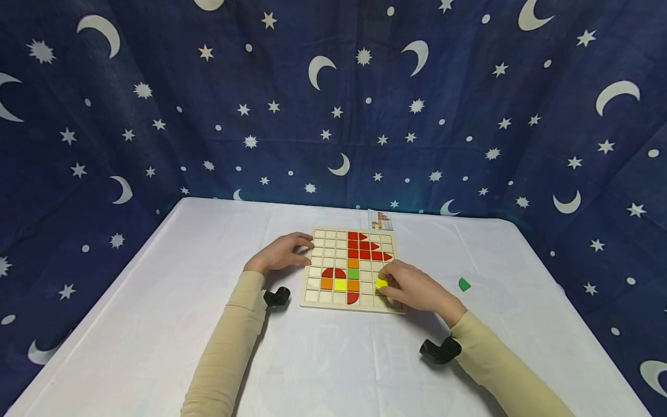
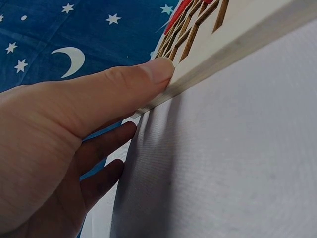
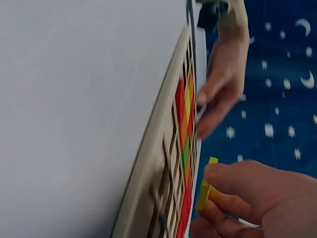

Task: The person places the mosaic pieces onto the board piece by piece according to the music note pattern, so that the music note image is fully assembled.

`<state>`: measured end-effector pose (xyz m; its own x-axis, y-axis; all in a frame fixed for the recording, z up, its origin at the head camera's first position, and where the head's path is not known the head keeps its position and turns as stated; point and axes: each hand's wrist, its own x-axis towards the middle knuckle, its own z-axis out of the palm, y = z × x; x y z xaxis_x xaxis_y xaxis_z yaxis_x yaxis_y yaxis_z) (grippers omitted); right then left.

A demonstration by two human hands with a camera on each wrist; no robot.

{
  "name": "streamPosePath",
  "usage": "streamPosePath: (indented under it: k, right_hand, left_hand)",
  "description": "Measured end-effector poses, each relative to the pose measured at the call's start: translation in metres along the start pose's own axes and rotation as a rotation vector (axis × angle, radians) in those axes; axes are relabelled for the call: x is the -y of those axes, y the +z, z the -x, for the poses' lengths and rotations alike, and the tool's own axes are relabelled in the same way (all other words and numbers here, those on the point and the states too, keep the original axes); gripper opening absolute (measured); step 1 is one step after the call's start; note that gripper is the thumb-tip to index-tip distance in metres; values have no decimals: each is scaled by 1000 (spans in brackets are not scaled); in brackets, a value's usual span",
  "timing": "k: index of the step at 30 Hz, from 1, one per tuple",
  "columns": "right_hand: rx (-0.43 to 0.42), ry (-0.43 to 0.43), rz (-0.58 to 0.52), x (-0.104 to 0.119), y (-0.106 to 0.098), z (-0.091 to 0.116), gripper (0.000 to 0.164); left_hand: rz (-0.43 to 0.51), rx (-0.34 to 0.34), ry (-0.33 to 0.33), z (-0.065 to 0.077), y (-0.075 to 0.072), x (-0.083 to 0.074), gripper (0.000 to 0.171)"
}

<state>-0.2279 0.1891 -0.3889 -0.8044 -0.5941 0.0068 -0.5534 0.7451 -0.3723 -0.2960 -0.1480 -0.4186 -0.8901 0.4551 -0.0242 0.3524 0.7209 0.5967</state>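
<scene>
A wooden grid board lies on the table, with red, orange, green and yellow tiles set in its cells. At its left side is my left hand. In the left wrist view the thumb rests on the board's rim, and the other fingers hang loosely below it. My right hand pinches a yellow tile between thumb and fingers over the board's right part. The right wrist view shows this yellow tile tilted on edge, held off the grid. Some cells under that hand are hidden.
A green tile with a rounded side lies on the white tablecloth, right of the board. Behind the board is a small printed pattern card. A dark blue curtain with moons and stars hangs beyond the table.
</scene>
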Motion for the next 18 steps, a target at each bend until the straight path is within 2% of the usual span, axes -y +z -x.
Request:
streamPosePath:
  k: [7,11,18]
  right_hand:
    - [-19,-118,-37,28,18,-21,23]
    - [-16,-145,-33,40,25,-28,24]
    - [-13,-159,46,53,35,-34,24]
  left_hand:
    - [-6,0,4,-1,0,0,46]
    - [-10,1,9,-1,-1,0,46]
    - [-22,3,6,-1,-1,-1,47]
